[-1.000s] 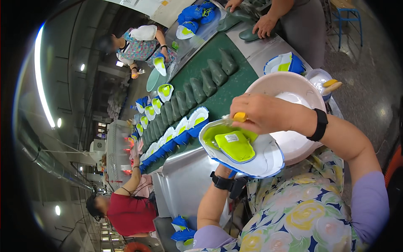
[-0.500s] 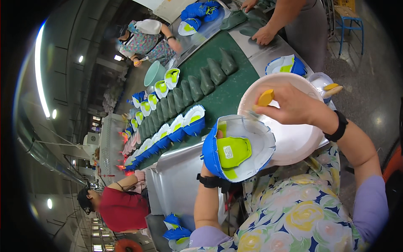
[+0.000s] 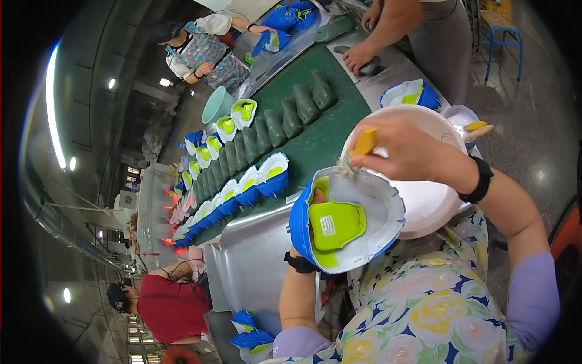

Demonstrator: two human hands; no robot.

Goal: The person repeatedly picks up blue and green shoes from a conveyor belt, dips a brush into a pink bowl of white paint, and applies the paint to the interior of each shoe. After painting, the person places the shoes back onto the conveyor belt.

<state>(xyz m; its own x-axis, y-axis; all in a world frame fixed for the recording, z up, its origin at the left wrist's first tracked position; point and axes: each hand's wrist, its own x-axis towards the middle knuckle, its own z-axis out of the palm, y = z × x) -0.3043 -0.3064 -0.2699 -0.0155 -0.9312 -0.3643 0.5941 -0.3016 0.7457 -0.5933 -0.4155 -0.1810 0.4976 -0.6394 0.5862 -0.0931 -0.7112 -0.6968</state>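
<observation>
My left hand [image 3: 316, 197] holds up a blue and white shoe upper [image 3: 351, 218] from behind, its open inside facing me with a lime-green insole piece [image 3: 335, 224] in it. Only a fingertip of that hand shows at the upper's rim. My right hand [image 3: 403, 148] grips a small brush with a yellow handle [image 3: 365, 142], and its bristles touch the top inner edge of the upper. Right behind my hands stands a large white bowl [image 3: 430, 200].
A green conveyor belt [image 3: 315, 145] carries rows of blue-white uppers [image 3: 267, 176] and grey-green shoe lasts [image 3: 297, 106]. Other people work at the far end and at the lower left. A metal ledge [image 3: 254, 255] lies below the belt, and a blue stool [image 3: 500, 30] stands at the upper right.
The upper has turned and tilted, now showing its blue outside on the left. My right hand with the brush has moved from the bowl side to the upper's top inner edge.
</observation>
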